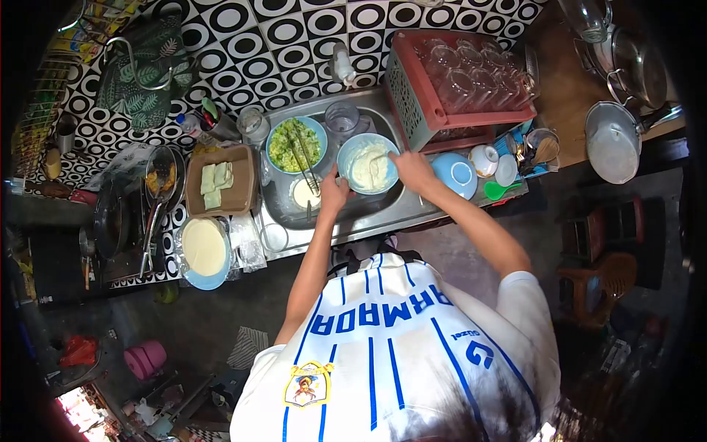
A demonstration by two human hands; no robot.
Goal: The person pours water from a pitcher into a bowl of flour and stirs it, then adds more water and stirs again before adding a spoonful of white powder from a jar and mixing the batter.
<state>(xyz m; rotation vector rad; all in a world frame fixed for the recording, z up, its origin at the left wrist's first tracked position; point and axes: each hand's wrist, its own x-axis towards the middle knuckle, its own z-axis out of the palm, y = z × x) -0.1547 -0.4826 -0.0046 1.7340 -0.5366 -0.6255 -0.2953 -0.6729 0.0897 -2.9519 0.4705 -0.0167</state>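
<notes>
Both hands are at a light blue bowl (342, 163) of pale, creamy mixture (370, 168), over the steel sink. My left hand (335, 190) is closed on the bowl's left side. My right hand (412, 171) is closed at its right rim; whether it also holds a utensil is hidden. Just left of the bowl, a blue bowl of chopped green vegetables (291, 140) has metal tongs (300, 153) lying across it. Below that sits a small dish of pale mixture (305, 193). A glass bowl (342, 118) stands behind.
A brown tray (193, 193) with folded pale wrappers (216, 184) and a plate with a pale round sheet (204, 247) are at the left. A red rack (434, 118) of glasses, an upturned blue bowl (454, 175) and a green spoon (498, 190) are at the right.
</notes>
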